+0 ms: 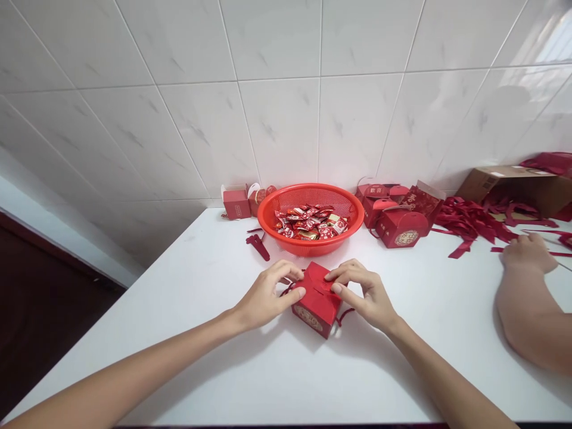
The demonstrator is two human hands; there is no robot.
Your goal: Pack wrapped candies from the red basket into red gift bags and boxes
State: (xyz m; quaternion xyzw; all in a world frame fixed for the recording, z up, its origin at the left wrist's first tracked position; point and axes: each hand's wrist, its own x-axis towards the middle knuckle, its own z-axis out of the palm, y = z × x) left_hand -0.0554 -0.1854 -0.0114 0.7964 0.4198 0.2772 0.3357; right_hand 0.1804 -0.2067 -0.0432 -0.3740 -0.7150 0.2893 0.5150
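A small red gift box [316,304] with a gold round emblem on its front stands on the white table before me. Its top flaps are folded inward, and a slit shows in the middle. My left hand [270,296] holds its left side, thumb on the top edge and fingers curled behind. On the other side, my right hand [366,293] grips the top right flap between thumb and fingers. A dark red cord [344,316] sticks out at the box's right side. What the box holds is hidden.
Behind the box stands a red plastic basket [268,221] of wrapped candies [308,221]. More red boxes [400,226] stand at its right and left. Dark red ribbons [473,223] lie by a cardboard box [504,185]. A co-worker's arm [529,304] rests at the right.
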